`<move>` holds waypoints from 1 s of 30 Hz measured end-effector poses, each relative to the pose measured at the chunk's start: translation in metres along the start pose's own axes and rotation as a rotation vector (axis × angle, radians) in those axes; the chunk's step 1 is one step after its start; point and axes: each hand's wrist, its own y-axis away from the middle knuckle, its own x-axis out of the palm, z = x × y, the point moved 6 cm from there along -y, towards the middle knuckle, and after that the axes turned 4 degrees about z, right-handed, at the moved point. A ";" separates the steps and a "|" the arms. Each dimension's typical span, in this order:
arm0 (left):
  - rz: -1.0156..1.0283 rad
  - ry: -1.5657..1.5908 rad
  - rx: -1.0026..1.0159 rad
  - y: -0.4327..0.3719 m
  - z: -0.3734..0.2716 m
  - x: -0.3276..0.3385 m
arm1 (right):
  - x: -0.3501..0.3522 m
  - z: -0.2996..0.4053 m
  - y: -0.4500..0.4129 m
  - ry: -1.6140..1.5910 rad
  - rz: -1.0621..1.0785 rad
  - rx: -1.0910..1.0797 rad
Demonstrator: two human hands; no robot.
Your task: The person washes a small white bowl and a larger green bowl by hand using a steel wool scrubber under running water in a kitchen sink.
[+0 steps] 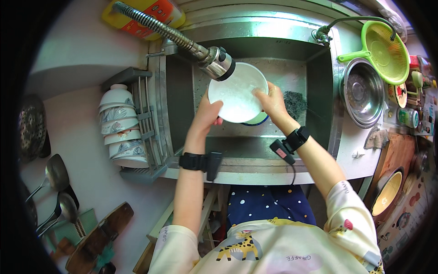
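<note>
A white plate or shallow bowl (237,97) is held over the stainless steel sink (178,102), under the head of a flexible metal faucet (219,65). My left hand (208,111) grips its lower left rim, thumb on the inner face. On the right rim is my right hand (270,99), its thumb reaching over the inside. Water seems to lie or run on the white surface. Partly hidden beneath it, a greenish dish with a blue rim (258,119) is in the sink. A dark mesh scouring pad (295,104) lies on the sink bottom, right of my right hand.
Several patterned bowls (119,126) stand stacked in a rack (145,120) left of the sink. To the right are a metal basin (363,92), a green strainer (385,51), a grey cloth (375,138) and a wooden board (393,154). A yellow jug (147,19) stands behind the faucet.
</note>
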 end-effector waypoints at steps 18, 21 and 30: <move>-0.012 0.193 0.023 -0.001 0.019 0.009 | 0.036 0.005 0.027 -0.172 0.149 0.308; -0.092 0.389 0.127 0.001 0.020 0.029 | 0.019 -0.005 0.021 -0.421 -0.074 0.251; 0.027 0.255 -0.203 0.017 0.033 0.027 | 0.020 0.063 0.016 1.199 0.092 -0.753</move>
